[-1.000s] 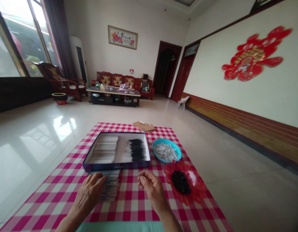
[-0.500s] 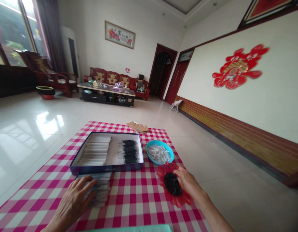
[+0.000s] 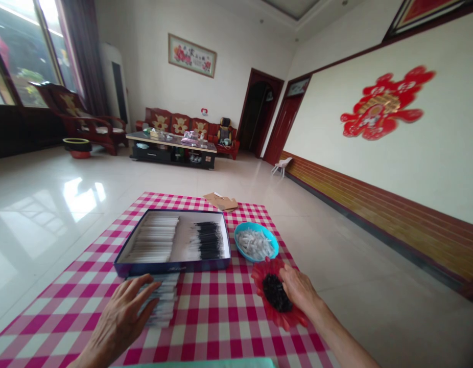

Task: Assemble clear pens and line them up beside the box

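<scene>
My left hand (image 3: 119,317) lies flat with fingers spread on a row of thin white sticks (image 3: 163,301) on the red-and-white checked cloth (image 3: 209,327). My right hand (image 3: 298,289) reaches into a red scalloped dish (image 3: 269,309) holding small black pieces (image 3: 277,294); its fingertips are down among them and I cannot see whether they pinch anything. Beyond lies a shallow dark blue box (image 3: 175,265) with rows of white and black-tipped sticks. A blue bowl (image 3: 255,244) of small white pieces sits right of the box.
A piece of brown cardboard (image 3: 221,201) lies at the cloth's far edge. The cloth is spread on a glossy tiled floor (image 3: 68,204). A coffee table (image 3: 171,148), red sofa and armchair stand far back; a small white stool (image 3: 280,164) is near the right wall.
My right hand moved from the middle of the cloth rightward into the red dish. The left hand stayed on the sticks. The head turned slightly right.
</scene>
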{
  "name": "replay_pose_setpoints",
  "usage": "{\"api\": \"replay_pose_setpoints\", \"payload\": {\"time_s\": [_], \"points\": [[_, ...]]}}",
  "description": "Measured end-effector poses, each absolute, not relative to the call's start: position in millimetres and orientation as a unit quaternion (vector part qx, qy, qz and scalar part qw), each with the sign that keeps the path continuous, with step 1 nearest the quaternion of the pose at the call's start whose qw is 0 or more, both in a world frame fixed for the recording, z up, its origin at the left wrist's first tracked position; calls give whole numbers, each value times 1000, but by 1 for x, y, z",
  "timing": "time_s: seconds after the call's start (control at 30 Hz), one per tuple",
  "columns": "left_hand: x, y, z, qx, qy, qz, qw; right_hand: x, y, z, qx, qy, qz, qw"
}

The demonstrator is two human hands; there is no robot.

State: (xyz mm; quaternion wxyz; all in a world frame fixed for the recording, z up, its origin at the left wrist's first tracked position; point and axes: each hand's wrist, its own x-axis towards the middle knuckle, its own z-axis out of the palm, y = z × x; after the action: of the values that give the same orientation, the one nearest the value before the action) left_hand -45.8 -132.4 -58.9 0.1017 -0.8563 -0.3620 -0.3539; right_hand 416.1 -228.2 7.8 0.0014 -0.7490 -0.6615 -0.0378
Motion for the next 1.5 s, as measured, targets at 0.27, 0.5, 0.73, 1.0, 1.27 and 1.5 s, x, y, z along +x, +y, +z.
{"api": "replay_pose_setpoints", "payload": {"time_s": [0.27,0.5,0.73,1.0,1.27,1.5], "points": [[-15,-148,-39,-869,-333,-357,75,425,-231,29,-756,-643,-21,122],[-6,-157,-47,-886,-296,-354,38,476,-287,45,-791,-432,144,409],[1,-158,-44,-891,-287,-352,21,469,-354,5,-806,-421,238,342],[7,-162,-35,-894,-279,-350,15,437,-348,-37,-766,-545,195,279],[12,-163,-34,-898,-275,-343,11,435,-350,-41,-765,-532,208,297],[19,-164,-31,-900,-265,-345,-7,442,-356,-27,-767,-501,247,315]]}}
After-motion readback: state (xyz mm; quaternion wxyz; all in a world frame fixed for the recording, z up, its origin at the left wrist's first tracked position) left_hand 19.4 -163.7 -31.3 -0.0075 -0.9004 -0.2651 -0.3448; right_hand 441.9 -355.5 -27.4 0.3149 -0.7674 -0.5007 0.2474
